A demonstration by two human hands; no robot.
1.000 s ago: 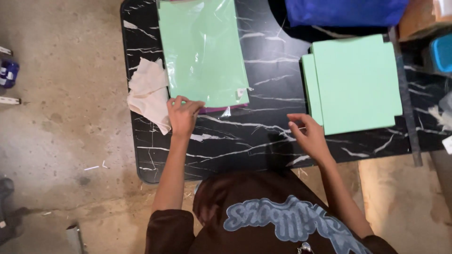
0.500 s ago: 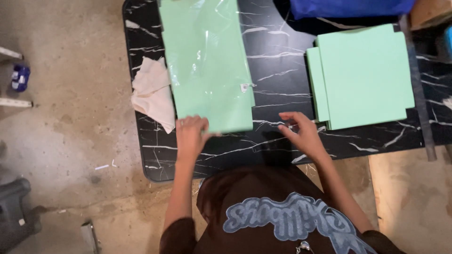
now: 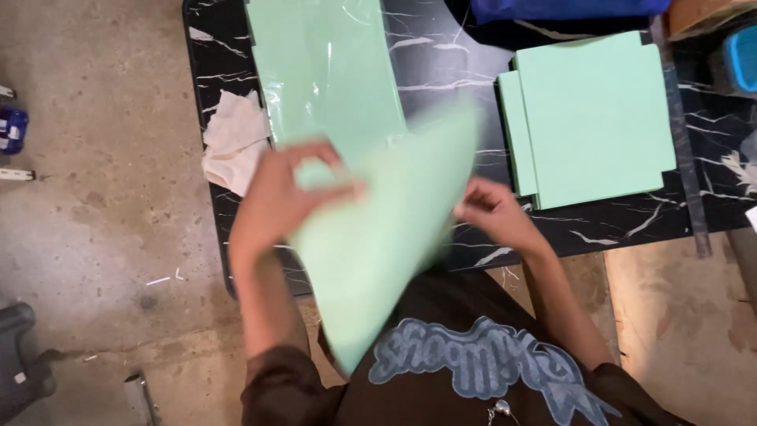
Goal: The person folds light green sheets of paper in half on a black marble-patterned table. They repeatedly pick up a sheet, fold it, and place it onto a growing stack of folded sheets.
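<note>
Head view, the only 1: left hand (image 3: pixel 272 197) closed on the upper left edge of a pale green sheet (image 3: pixel 378 244), thumb over the face and fingers curled behind; right hand (image 3: pixel 493 211) pinching the same sheet at its right edge, fingertips closed on it. Sheet lifted off the black marbled counter (image 3: pixel 449 71) and tilted, its lower corner hanging down over the dark shirt, its upper end overlapping a long glossy stack of similar green sheets (image 3: pixel 327 71) lying further back on the counter. Just left of that stack, a crumpled pale cloth (image 3: pixel 233 142) near the counter's left edge. To the right, well apart from both hands, a second stack of 2 or so square green panels (image 3: pixel 595 118). For handling well, as a judgement: keep both pinches near opposite edges so the thin sheet stays taut rather than creasing, lift clear of the glossy stack so nothing underneath drags along, and carry it level. Hard to make out: sheet heavily motion-blurred, so edges, thickness and any film on it unclear; whether 1 sheet or more in the grip, not tellable. Cut off at the top: far end of the long stack, plus a blue object (image 3: pixel 568 9). Blue item (image 3: pixel 743 55) at the right edge only partly shown.
</note>
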